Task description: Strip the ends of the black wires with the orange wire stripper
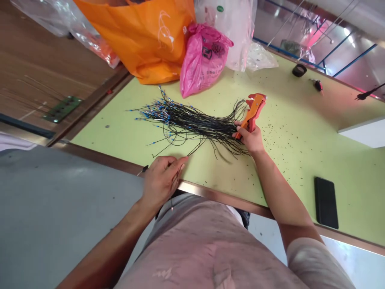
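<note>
A bundle of thin black wires [200, 122] lies across the green tabletop, many with blue tips at the left end. My right hand [252, 139] is closed around an orange and red wire stripper [255, 110], over the bundle's right end. The tool's jaws point away from me. At the table's front edge, my left hand [164, 176] pinches a black wire [196, 148] between thumb and fingertips. Thin wire ends hang below that hand. How many wires it holds I cannot tell.
An orange bag [144, 44], a pink plastic bag [204, 60] and a clear plastic bag [237, 32] stand at the back. A black phone [326, 202] lies right, near the front edge. Small dark scraps [282, 140] are scattered right of the wires. A black ring-shaped object [299, 70] sits far right.
</note>
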Tool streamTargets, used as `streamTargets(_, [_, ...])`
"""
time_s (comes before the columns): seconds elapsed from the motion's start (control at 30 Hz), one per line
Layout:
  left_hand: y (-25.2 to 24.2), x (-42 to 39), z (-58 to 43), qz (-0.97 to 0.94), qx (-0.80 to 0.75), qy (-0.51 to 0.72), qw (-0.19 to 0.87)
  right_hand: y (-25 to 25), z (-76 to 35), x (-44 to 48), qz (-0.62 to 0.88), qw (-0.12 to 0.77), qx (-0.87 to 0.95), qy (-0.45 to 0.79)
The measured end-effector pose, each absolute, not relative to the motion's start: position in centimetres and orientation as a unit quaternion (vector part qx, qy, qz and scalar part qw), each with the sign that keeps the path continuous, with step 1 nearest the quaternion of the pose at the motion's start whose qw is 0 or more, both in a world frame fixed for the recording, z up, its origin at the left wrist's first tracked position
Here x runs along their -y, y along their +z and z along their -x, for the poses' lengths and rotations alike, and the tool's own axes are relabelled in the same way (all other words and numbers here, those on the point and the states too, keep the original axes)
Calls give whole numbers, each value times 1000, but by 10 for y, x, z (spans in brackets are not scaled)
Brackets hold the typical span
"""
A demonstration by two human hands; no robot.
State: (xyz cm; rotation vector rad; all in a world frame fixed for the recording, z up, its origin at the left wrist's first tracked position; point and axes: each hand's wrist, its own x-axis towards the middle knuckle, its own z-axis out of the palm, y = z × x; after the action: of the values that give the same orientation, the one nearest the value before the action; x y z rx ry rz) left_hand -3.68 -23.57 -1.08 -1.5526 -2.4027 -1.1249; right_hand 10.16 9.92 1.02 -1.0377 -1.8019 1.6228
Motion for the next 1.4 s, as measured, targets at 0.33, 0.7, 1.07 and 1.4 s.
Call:
streamTargets(0.33, [3,221,36,451,766,-458,-17,89,-115,-64,365,261,830,331])
streamTargets(0.7, [13,227,35,459,714,-512,-132,34,-71,-30,133,88,851,501])
streamTargets(1.07, [20,215,35,418,712,-545,-142,38,-59,-20,58,13,909,412])
streamTargets(1.4, [18,296,80,378,802,-462,-37,33,-54,-25,100,41,852,511])
